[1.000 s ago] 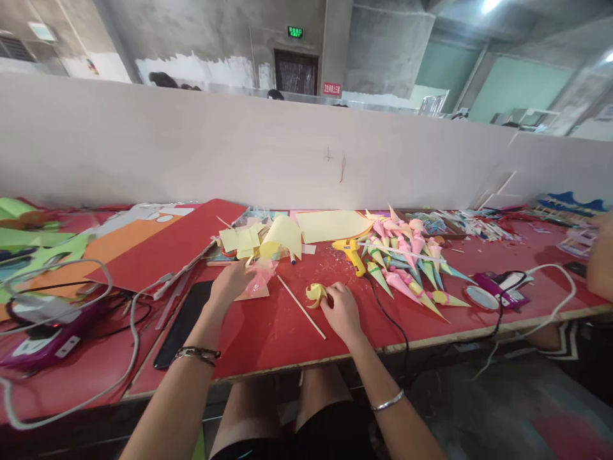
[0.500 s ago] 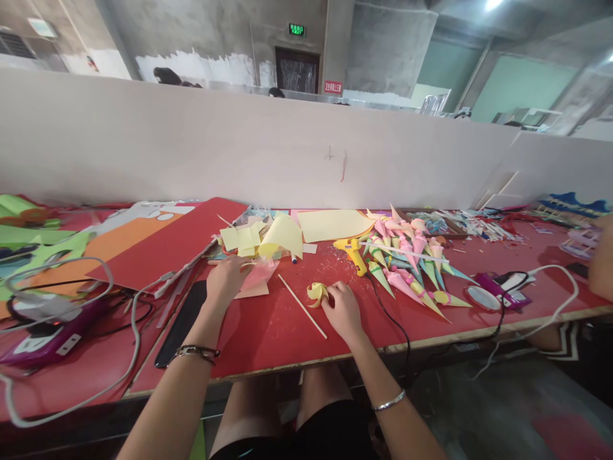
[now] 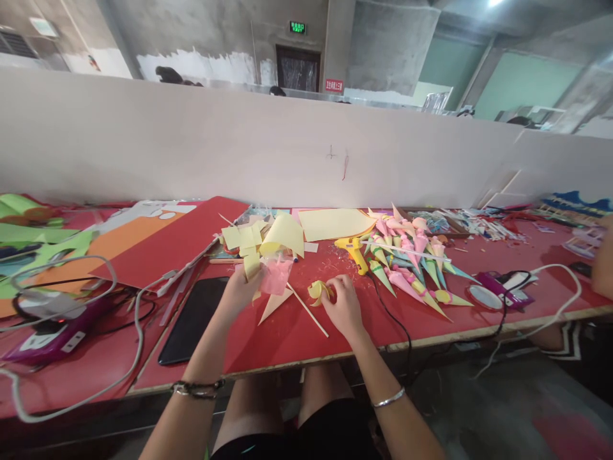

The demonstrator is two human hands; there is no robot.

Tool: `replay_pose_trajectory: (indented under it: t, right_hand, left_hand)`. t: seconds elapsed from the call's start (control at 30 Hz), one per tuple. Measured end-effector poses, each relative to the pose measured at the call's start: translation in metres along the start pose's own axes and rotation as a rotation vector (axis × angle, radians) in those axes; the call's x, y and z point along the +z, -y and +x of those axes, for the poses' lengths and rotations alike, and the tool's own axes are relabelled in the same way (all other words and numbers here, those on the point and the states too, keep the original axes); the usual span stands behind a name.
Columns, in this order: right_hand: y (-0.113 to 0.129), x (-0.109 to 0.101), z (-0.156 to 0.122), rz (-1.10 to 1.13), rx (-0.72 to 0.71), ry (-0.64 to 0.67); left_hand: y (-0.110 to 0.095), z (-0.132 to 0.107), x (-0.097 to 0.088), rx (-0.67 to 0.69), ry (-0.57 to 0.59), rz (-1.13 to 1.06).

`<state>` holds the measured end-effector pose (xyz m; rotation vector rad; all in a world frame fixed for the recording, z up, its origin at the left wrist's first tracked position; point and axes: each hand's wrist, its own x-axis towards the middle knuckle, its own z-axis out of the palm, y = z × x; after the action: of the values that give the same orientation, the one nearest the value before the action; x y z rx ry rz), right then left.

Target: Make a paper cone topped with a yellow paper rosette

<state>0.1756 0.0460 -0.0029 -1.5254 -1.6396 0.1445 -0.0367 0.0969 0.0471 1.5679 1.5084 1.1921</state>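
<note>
My left hand [image 3: 243, 291] is closed on a small yellow paper piece [image 3: 251, 263]. A pink paper sheet [image 3: 276, 276] lies against its fingers; I cannot tell whether it is gripped too. Between the fingers of my right hand [image 3: 343, 305] is a curled yellow paper strip [image 3: 317, 291], just above the red table. A thin pale stick [image 3: 309, 311] lies between the hands, across the tip of a peach paper piece [image 3: 274, 305]. Beyond my left hand are yellow paper pieces [image 3: 242, 237] and a curled yellow sheet [image 3: 283, 235].
A yellow glue gun [image 3: 353, 253] rests beside a pile of pastel paper cones [image 3: 407, 249]. Left of my hands is a black phone [image 3: 194, 322]. Power strips [image 3: 52, 332] with cables stand at the left, and another [image 3: 507, 291] at the right. A pale partition [image 3: 239, 147] closes the back.
My left hand has moved right and lifted a yellow paper piece. The pink sheet has shifted right and the peach piece has turned. My right hand has barely moved.
</note>
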Motion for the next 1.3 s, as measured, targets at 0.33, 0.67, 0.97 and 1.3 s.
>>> replay_pose_trajectory:
  t: [0.33,0.67,0.97,1.3]
  right_hand:
    - [0.054,-0.009,0.01,0.445,-0.235,-0.013]
    - [0.062,-0.012,0.012,0.548,-0.156,0.166]
    - [0.062,-0.015,0.01,0.652,-0.196,0.387]
    - [0.051,-0.011,0.004,0.692,-0.05,0.269]
  left_hand:
    - [-0.013,-0.045,0.025,0.176,0.043,-0.068]
    - [-0.021,-0.056,0.02,0.188,-0.018,0.082]
    - [-0.026,-0.057,0.013,0.207,0.014,0.114]
    - [-0.011,-0.046,-0.001,0.1,0.052,0.188]
